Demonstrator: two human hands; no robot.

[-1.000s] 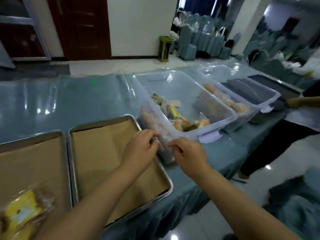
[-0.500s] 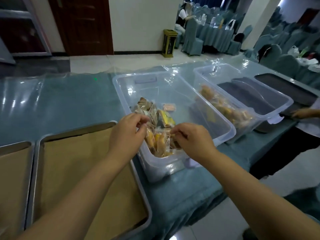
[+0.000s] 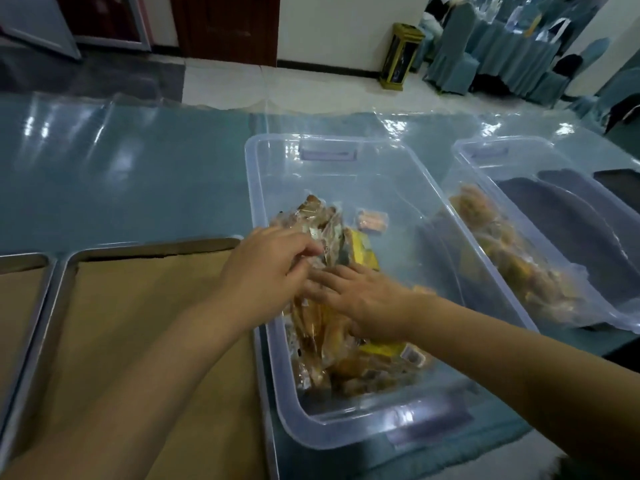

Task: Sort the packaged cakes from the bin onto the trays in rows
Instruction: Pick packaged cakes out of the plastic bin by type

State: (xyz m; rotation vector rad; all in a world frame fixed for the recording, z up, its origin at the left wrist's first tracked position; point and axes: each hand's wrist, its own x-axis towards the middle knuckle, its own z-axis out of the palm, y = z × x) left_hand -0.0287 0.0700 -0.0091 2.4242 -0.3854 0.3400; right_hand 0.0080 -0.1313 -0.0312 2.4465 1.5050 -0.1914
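A clear plastic bin stands on the teal table with a heap of packaged cakes in clear and yellow wrappers along its left side. Both my hands are inside it. My left hand curls over the top of the heap, fingers bent against the wrappers. My right hand lies flat on the packets with fingers spread. One small pink packet lies apart on the bin floor. A metal tray lined with brown paper lies left of the bin, bare of cakes.
A second tray shows at the far left edge. Right of my bin stands another clear bin holding more packaged cakes and a dark tray. Covered chairs and a gold waste bin stand beyond the table.
Both hands went from the bin's near rim down into the heap of cakes. The right hand has opened flat over the packets. The view has moved closer to the bin.
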